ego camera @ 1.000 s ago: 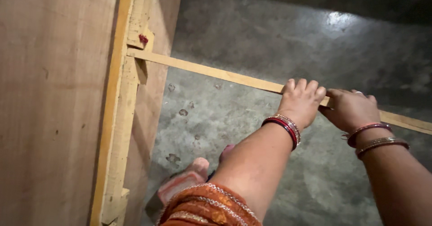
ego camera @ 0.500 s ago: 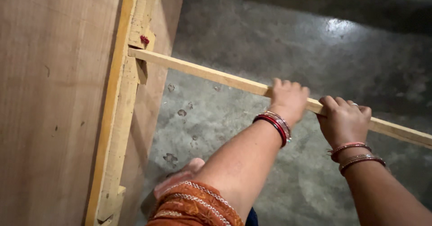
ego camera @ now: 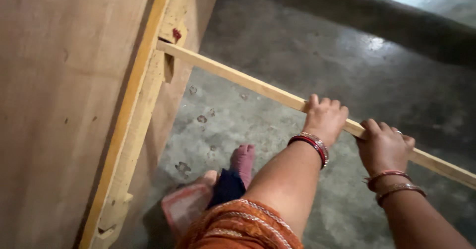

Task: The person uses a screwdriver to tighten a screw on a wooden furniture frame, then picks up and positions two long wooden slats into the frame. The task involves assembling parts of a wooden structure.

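A long pale wooden strip runs from a notch in the edge of a big plywood panel out to the lower right. My left hand is closed over the strip near its middle, red bangles on the wrist. My right hand grips the same strip a little further right, with thin bangles and a ring. The strip's far left end sits in the yellow-edged frame of the panel, next to a small red mark.
Grey concrete floor with dark spots lies under the strip. A bare foot and orange patterned cloth show below my arms. A low dark ledge crosses the top right.
Both hands stay on the strip. The view has shifted, and the foot now shows further forward beneath the strip.
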